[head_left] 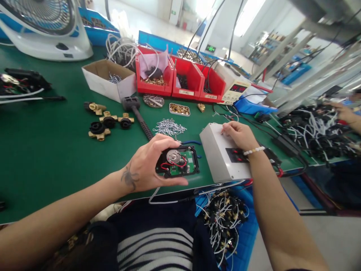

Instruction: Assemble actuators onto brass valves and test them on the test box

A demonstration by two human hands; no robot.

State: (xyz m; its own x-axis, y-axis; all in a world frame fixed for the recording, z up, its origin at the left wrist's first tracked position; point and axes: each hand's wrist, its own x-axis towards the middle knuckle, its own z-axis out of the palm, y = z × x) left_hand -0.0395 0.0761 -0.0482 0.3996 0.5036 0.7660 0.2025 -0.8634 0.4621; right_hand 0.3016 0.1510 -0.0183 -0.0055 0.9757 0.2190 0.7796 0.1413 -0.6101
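Observation:
My left hand point(149, 162) grips a black plastic housing point(196, 155) by its left end, thumb below and fingers above. Inside the open housing lie a green circuit board point(191, 162), a round silver motor point(173, 156) and red wires. A white cable point(153, 195) hangs below it. On top of a grey box point(213, 150) rests my right hand point(239, 133), thumb and forefinger pinched at a small metal part that looks like a toggle switch. Its wrist partly covers a black panel point(235, 155) with red parts on the box.
Behind my hands are a rubber mallet point(141, 118), metal clips point(169, 127), brass valve fittings point(108, 119), a tin of brass pieces point(179, 109) and red bins point(186, 81). A blue crate point(251, 226) of cabled parts stands below the table edge. Another person's hand point(342, 113) shows at right.

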